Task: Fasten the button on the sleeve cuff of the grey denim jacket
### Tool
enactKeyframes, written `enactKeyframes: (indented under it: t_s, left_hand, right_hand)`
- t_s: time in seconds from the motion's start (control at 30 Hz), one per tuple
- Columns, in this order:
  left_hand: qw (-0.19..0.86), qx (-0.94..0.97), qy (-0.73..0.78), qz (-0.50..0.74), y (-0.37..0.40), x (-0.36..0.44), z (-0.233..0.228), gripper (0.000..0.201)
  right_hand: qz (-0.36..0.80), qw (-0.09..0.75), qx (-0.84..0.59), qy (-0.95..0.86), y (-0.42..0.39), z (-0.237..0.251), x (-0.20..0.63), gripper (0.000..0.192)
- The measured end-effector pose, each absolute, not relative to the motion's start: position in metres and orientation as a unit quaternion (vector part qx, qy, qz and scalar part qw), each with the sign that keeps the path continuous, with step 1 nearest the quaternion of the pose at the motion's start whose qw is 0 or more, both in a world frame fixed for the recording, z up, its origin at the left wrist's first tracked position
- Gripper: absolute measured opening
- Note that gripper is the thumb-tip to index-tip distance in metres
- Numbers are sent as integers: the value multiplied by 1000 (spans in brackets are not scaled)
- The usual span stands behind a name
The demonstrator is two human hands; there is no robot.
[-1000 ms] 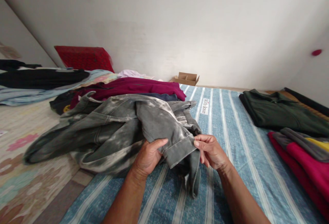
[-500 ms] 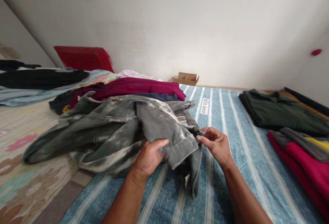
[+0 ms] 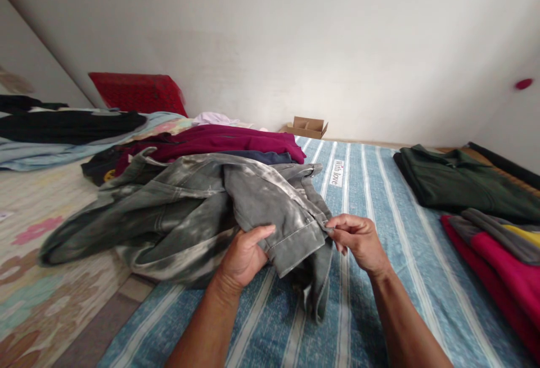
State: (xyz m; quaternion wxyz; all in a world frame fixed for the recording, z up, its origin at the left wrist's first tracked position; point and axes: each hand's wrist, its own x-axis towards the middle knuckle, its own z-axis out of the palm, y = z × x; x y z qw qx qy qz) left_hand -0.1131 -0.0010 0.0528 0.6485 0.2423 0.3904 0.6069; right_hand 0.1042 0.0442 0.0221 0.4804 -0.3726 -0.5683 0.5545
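A grey, mottled denim jacket (image 3: 189, 210) lies rumpled across the middle, its sleeve pointing to the right. My left hand (image 3: 246, 255) grips that sleeve near the stitched cuff (image 3: 297, 247), thumb on top and the other fingers hidden beneath the cloth. At the cuff's right edge, my right hand (image 3: 354, 238) is closed in a pinch on a corner of the cuff. Part of the jacket hangs below the cuff onto the blue striped cloth (image 3: 371, 300).
Behind the jacket lies a maroon garment (image 3: 236, 140). Folded clothes sit at the right: a dark green one (image 3: 464, 179) and a pink-red stack (image 3: 502, 261). A small open cardboard box (image 3: 306, 128) and a red panel (image 3: 137, 93) stand by the wall. Black clothing (image 3: 71, 127) lies far left.
My right hand has moved slightly down and its fingers have closed tighter at the cuff's edge. My left hand keeps its hold on the sleeve, almost unmoved.
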Motion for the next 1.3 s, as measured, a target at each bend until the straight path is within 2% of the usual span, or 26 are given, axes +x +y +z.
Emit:
enactKeyframes:
  t_s: [1.3]
  left_hand:
    - [635, 248, 391, 618, -1, -114, 52, 54]
  right_hand:
    - [600, 475, -347, -542, 43, 25, 106, 9]
